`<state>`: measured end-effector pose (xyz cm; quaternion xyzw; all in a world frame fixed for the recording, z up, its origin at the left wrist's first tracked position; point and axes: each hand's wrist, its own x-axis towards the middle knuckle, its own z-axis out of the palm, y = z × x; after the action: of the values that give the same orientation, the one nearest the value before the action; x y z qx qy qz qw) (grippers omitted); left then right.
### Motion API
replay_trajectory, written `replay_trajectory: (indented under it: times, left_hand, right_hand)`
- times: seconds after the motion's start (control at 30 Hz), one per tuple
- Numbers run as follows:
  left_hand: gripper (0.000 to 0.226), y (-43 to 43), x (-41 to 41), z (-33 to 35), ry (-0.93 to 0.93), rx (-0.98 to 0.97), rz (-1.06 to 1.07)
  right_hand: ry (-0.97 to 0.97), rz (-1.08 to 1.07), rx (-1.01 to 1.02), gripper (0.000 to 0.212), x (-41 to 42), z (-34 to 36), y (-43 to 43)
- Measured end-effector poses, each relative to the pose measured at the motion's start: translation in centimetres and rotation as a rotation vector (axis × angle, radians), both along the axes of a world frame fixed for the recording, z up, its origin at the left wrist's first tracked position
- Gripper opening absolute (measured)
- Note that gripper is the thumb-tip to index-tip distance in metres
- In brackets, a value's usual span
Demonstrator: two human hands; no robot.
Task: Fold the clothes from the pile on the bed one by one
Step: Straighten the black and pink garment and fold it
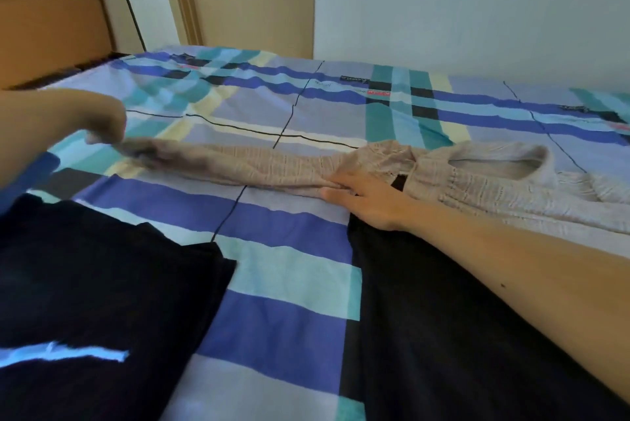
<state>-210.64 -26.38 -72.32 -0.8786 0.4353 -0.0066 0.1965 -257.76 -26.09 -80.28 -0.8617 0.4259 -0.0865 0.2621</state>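
Pulling the sleeve: the left hand (102, 125) is out at the far left. It's blurred, but its fingers curl down onto the cuff and look to be pinching it.
Sleeve: the long sleeve (238, 165) lies stretched in a straight line across the sheet, cuff to shoulder.
Anchor: the right hand (364, 195) is flat, fingers straight, pressing down where that sleeve meets the body of the garment.
Garment in play: the beige knit sweater (477, 182) lies across the far right of the bed (289, 284), neck opening up. Its other side runs out of view at the right edge.
Progress on this piece: early, I'd say. It's spread and being straightened, and no fold shows in it yet.
Waiting: a black garment (443, 318) lies flat under the right forearm, partly tucked beneath the sweater, unfolded by the look of it.
Possibly done: a dark garment (102, 284) at the near left has squared edges and a pale blue streak. It may be folded, but I can't be sure.
Pile: none shows here as a heap, so I can't tell how much is left.
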Motion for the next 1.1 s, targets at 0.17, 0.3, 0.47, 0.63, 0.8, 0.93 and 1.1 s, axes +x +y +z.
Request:
replay_trajectory:
  times: [0.17, 0.3, 0.47, 0.63, 0.8, 0.93, 1.1]
  left_hand:
    - [0.031, 3.6, -4.8, -0.8, 0.571, 0.083, 0.339]
    - [0.097, 3.4, -6.5, -0.9, 0.794, -0.166, 0.546]
    - [0.022, 3.9, -7.7, -1.5, 0.631, 0.003, 0.290]
    - [0.027, 4.1, -12.9, 3.5, 0.771, -0.541, 0.032]
    - [0.014, 2.5, -22.2, 9.4, 0.808, -0.904, -0.452]
    - [0.038, 2.7, -34.8, 12.3, 1.045, -0.798, -0.877]
    - [0.048, 3.4, -46.1, 12.7, 1.426, -0.551, -1.058]
  right_hand:
    - [-0.097, 0.120, 0.017, 0.052, 0.2, -0.2, 2.6]
    - [-0.197, 0.119, 0.029, 0.071, 1.2, 0.1, 3.2]
    - [-0.174, 0.144, 0.003, 0.056, 1.6, 0.4, 3.3]
    - [-0.191, 0.029, -0.033, 0.040, 1.5, 1.0, 3.2]
    - [-0.720, -0.233, 0.333, 0.040, 1.8, 7.4, 3.5]
    - [-1.063, -0.270, 0.592, 0.065, -3.2, 14.9, 2.8]
    - [-1.076, -0.508, 0.364, 0.020, -14.4, 18.1, 1.7]
